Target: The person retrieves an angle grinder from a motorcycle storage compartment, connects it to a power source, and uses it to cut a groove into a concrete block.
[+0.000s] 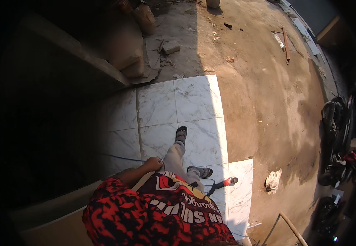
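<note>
My left hand [154, 164] is at my left side, beside my thigh, its fingers curled. A thin blue cord [124, 158] runs from the dark area on the left up to this hand, which seems closed around it. The exact grip is small and partly hidden. No part of my right hand shows. On the white tiles in front of me, to the right of my sandalled foot [202, 172], lies a red and black angle grinder [224, 184]. Its dark cord loops back toward my legs.
White marbled tiles [198, 98] lie under my feet, bordered by bare brown ground [264, 123]. A crumpled cloth [273, 181], a pole [292, 228] and parked motorcycles [335, 135] are on the right. Sacks [144, 19], a broken block [171, 47] and a ledge [71, 47] stand far left.
</note>
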`<state>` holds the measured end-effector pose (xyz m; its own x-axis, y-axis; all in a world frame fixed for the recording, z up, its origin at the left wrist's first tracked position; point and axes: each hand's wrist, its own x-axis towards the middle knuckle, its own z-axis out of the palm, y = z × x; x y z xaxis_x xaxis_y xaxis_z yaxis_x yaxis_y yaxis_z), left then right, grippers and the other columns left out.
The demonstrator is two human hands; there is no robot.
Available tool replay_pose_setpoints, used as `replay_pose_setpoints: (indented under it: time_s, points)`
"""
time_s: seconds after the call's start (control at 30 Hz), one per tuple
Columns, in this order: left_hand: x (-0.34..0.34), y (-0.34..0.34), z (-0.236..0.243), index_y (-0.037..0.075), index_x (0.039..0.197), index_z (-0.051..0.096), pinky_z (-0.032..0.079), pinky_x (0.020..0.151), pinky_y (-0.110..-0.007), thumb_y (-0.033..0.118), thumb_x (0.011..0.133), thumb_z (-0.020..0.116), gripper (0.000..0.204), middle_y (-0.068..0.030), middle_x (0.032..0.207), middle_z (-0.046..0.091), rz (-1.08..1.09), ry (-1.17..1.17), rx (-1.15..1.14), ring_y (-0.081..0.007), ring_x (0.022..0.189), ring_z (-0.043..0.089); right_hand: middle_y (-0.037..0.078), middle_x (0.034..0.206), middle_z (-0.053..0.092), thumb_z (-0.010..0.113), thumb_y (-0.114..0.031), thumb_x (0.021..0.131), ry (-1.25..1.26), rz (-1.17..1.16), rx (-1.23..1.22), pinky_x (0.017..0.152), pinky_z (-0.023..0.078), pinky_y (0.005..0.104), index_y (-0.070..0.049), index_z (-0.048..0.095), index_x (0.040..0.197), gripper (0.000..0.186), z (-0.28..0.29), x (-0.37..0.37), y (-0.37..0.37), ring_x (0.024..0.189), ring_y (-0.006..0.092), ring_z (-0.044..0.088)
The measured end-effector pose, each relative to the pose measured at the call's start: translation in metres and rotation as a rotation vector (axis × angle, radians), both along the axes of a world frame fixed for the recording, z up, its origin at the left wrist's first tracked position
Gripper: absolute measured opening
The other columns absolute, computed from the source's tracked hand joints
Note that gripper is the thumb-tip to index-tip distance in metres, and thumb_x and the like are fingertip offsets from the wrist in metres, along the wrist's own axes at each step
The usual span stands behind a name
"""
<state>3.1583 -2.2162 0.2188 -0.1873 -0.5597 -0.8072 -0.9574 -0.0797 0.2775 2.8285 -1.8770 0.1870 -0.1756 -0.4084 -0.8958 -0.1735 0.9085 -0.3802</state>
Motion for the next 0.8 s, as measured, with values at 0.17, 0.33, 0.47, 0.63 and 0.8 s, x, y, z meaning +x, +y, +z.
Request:
replay_pose_setpoints:
  time_s: [0.17, 0.33, 0.47, 0.63, 0.8]
  points:
    - [0.063, 0.001, -0.023, -0.004, 0.11, 0.065, 0.048, 0.086, -0.046, 0.057, 0.088, 0.055, 0.065, -0.0292, 0.104, 0.067, 0.383, 0.268, 0.229, -0.0407, 0.103, 0.065, 0.014, 0.104, 0.071, 0.063, -0.026, 0.088, 0.077, -0.061, 0.024, 0.088, 0.05, 0.0362, 0.0, 0.056, 0.131, 0.05, 0.037, 0.003, -0.089, 0.099, 0.0246, 0.066]
    - [0.14, -0.01, -0.098, -0.004, 0.11, 0.065, 0.048, 0.086, -0.045, 0.061, 0.088, 0.057, 0.07, -0.0277, 0.106, 0.067, 0.436, 0.096, 0.011, -0.037, 0.104, 0.065, 0.013, 0.104, 0.071, 0.063, -0.025, 0.088, 0.065, -0.055, -0.055, 0.087, 0.05, 0.0357, 0.0, 0.057, 0.13, 0.049, 0.069, 0.032, -0.2, 0.098, 0.0237, 0.065]
    - [0.119, -0.07, -0.077, -0.004, 0.109, 0.065, 0.048, 0.086, -0.044, 0.06, 0.088, 0.057, 0.068, -0.0267, 0.106, 0.067, 0.503, 0.154, 0.098, -0.0359, 0.103, 0.065, 0.013, 0.103, 0.071, 0.063, -0.025, 0.088, 0.116, -0.058, -0.08, 0.087, 0.05, 0.0353, 0.0, 0.058, 0.129, 0.048, 0.079, 0.027, -0.262, 0.097, 0.0229, 0.065]
    - [0.092, -0.148, -0.035, -0.004, 0.109, 0.065, 0.049, 0.085, -0.043, 0.059, 0.088, 0.058, 0.066, -0.0253, 0.106, 0.067, 0.51, 0.196, 0.138, -0.0345, 0.102, 0.065, 0.012, 0.103, 0.07, 0.063, -0.024, 0.088, 0.117, -0.053, -0.079, 0.086, 0.05, 0.0349, -0.001, 0.058, 0.128, 0.046, 0.085, 0.02, -0.325, 0.097, 0.022, 0.064]
    - [0.054, -0.203, -0.018, -0.003, 0.109, 0.066, 0.049, 0.085, -0.042, 0.057, 0.089, 0.059, 0.064, -0.024, 0.106, 0.068, 0.508, 0.221, 0.14, -0.0332, 0.102, 0.065, 0.011, 0.102, 0.07, 0.063, -0.023, 0.088, 0.089, 0.001, -0.069, 0.085, 0.05, 0.0344, -0.001, 0.059, 0.127, 0.045, 0.074, -0.006, -0.384, 0.096, 0.021, 0.063]
